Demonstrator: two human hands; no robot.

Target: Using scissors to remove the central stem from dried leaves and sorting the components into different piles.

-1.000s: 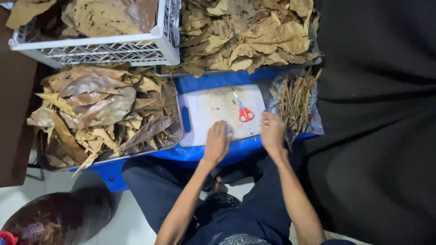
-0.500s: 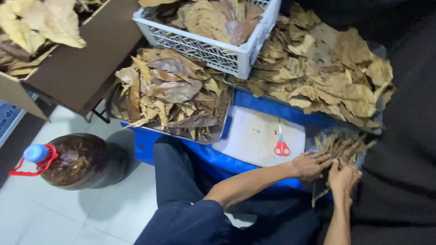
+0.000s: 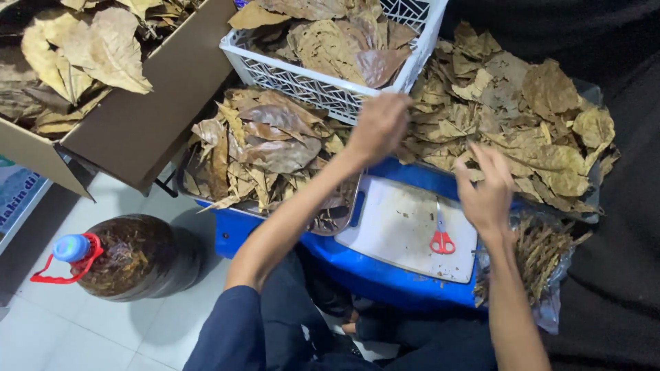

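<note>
Surface: blue table (image 3: 385,271) over a pale tiled floor (image 3: 82,330), black cloth behind.
Left hand (image 3: 379,127): raised over the far edge, fingers curled loosely, empty; blurred.
Right hand (image 3: 487,189): fingers apart, empty, at the near edge of the leaf pile (image 3: 522,117).
Dry leaves: heaped at the far right corner; judged light, brittle, crumbling if squeezed; take one flat by stem or edge.
Nearby: white board (image 3: 402,223), red scissors (image 3: 441,237), stem bundle (image 3: 543,251), white crate (image 3: 330,75), metal tray (image 3: 206,199) of leaves.

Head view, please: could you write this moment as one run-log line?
left hand open over dry leaf pile | right hand open above white board | red scissors lying untouched
</note>
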